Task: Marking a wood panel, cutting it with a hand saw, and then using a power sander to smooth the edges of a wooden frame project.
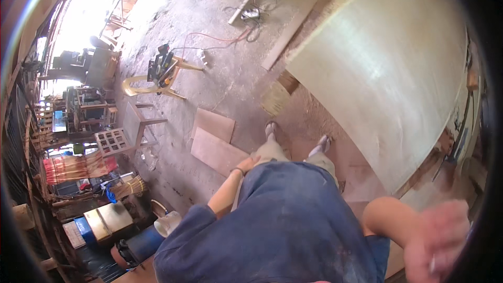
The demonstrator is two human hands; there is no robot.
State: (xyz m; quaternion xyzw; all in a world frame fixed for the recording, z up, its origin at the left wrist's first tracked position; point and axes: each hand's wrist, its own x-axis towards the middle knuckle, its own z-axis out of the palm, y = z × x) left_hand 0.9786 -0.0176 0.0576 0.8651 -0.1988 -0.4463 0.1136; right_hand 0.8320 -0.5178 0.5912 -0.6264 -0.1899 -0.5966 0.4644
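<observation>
- The person stands on a dusty workshop floor [220,78], looking straight down past a blue shirt [283,225] at their own feet.
- The left hand [246,164] hangs at the hip, resting against the thigh with the fingers loosely curled; it holds nothing that I can see.
- The right hand [439,238] is raised close to the camera at the lower right, and it is blurred. A small pale thing shows by the fingers, but I cannot tell what it is, nor how far the hand is open.
- A large pale plywood sheet [387,68] lies flat just right of the feet, on a bench whose edge shows beneath it. The right hand is near its lower corner.
- Two small boards [215,141] lie overlapping on the floor just left of the feet.
- A yellow plastic chair [152,86] stands further off, with tools [161,65] piled on its seat.
- A long plank [296,26] lies on the floor beyond the sheet, near tangled cables [251,15].
- Cluttered shelves and boxes [94,220] line the left wall.
</observation>
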